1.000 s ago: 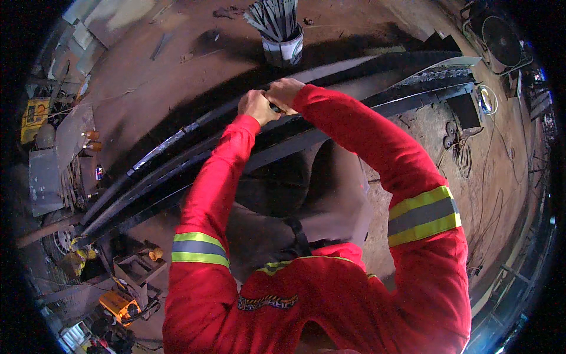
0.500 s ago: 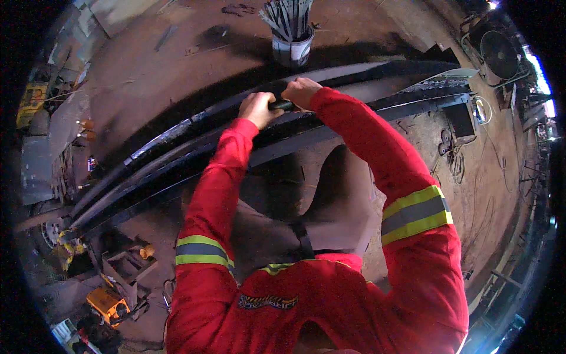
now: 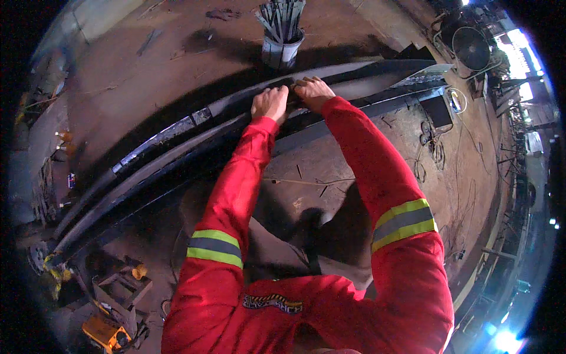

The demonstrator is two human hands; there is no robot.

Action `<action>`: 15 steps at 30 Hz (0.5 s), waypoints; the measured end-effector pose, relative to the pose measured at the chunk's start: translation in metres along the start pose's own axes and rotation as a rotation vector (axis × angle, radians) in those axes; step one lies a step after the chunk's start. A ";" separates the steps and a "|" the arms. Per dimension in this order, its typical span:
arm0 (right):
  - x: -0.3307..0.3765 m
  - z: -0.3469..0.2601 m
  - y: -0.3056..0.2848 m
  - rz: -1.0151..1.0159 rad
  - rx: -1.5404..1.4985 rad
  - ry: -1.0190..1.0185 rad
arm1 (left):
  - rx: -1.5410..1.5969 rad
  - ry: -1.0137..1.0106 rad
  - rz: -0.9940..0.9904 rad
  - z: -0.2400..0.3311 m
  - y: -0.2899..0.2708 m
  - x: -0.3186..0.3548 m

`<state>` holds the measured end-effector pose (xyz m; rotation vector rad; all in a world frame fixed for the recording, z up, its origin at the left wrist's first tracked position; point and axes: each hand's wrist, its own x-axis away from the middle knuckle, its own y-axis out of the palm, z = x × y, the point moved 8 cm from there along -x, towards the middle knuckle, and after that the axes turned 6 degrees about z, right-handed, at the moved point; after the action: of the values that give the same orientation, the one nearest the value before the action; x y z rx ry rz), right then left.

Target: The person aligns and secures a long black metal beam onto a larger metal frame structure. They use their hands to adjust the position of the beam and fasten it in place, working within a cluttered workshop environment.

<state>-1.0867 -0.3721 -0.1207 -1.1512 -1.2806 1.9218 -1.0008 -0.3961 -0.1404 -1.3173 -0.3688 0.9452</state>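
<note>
Long dark metal beams [image 3: 171, 152] stretch from lower left to upper right in front of me, curved by the lens. Over their middle, my left hand [image 3: 270, 104] is closed, its knuckles up and fingers curled down. Close beside it, my right hand [image 3: 312, 92] is also closed, its fingers bent toward the left one. Something dark lies between and under the fingers, but the hands hide too much of it to name. Both forearms, in red sleeves with reflective bands, reach forward.
Beyond the beams stands a white bucket [image 3: 283, 53] full of metal strips. A round fan [image 3: 471, 48] is at the far right, with cables [image 3: 436, 150] on the floor nearer. An orange machine [image 3: 107, 332] and an open box [image 3: 122, 289] sit at the lower left.
The whole view has shifted, and the scene sits a little further left. My hands have turned over the beams, and the dark, rounded thing seen between them is now mostly hidden.
</note>
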 end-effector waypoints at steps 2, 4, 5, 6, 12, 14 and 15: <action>-0.014 0.010 -0.007 -0.384 -0.248 0.264 | 0.034 0.010 0.013 -0.010 -0.018 0.015; 0.024 0.054 0.003 -0.470 -0.280 0.263 | 0.092 0.034 -0.032 0.010 -0.023 0.014; 0.024 0.071 0.004 -0.508 -0.350 0.338 | 0.104 0.024 -0.002 0.012 -0.029 0.014; 0.028 0.087 0.005 -0.545 -0.418 0.412 | 0.117 0.012 0.029 0.012 -0.036 0.017; 0.021 0.121 0.006 -0.546 -0.328 0.322 | 0.208 -0.133 0.134 0.013 -0.029 0.006; 0.002 0.094 -0.003 -0.563 -0.507 0.265 | 0.255 -0.244 -0.075 0.005 -0.029 0.001; -0.008 0.084 -0.018 -0.573 -0.587 0.239 | 0.287 -0.298 -0.173 0.007 -0.025 -0.004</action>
<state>-1.1571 -0.4083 -0.0861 -1.0687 -1.8465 0.9912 -0.9984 -0.3935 -0.1149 -0.8708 -0.5454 1.0081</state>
